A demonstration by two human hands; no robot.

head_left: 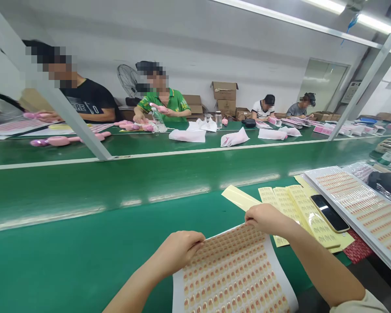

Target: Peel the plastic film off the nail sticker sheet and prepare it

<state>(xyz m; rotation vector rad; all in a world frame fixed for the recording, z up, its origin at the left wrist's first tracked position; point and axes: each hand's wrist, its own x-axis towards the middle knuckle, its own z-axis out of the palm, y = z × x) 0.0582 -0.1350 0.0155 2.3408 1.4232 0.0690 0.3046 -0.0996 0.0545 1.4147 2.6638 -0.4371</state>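
Both hands, left hand point(179, 248) and right hand point(266, 218), pinch sticker sheet point(234, 274).

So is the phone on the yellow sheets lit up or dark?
Dark. The phone lies face up on the yellow sheets, and its screen is black, showing only a faint reflection.

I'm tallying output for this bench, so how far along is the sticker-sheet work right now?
Looks done: yellow backing strips lie beside a phone. In hand: the left hand and right hand grip the top edge of a full sticker sheet. Left: that sheet's stickers look untouched, and more sheets wait to the right.
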